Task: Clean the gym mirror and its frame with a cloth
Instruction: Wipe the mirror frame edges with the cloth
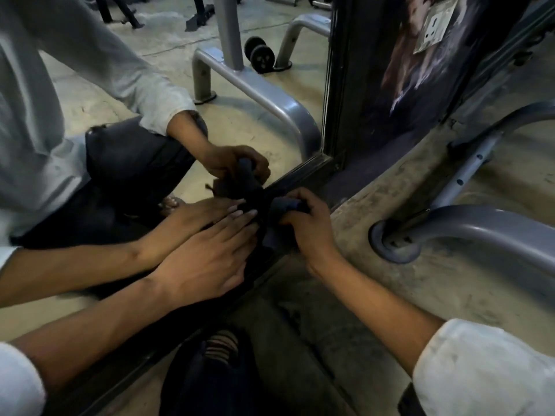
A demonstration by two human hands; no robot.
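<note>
The fingers [292, 219] of the right hand [309, 232] are curling tightly round a bunched dark cloth [285, 205], pinning it down on the bottom rail [303, 172] of the mirror frame. Just beside it the left hand [207, 259] is lying flat with its fingers straight and close together, palm down on the same rail, its fingertips reaching the edge of the cloth; whether they are actually touching it is not clear. The rail is running as a long dark strip on a diagonal, from the lower left, under both hands, up to the corner where it is meeting the upright frame post [339, 85]. That corner is lying ahead and to the right of the cloth, so the right hand is the nearer one, and a wipe along the rail's length would probably be carrying it there. The mirror glass [264, 115] is standing to the left of the rail and is doubling both hands and the cloth. Beyond the frame, a dusty concrete floor [360, 211] is carrying a grey machine tube [480, 232], and a dark poster [414, 73] is hanging under a socket plate [435, 28]; no writing or brand is readable anywhere.
</note>
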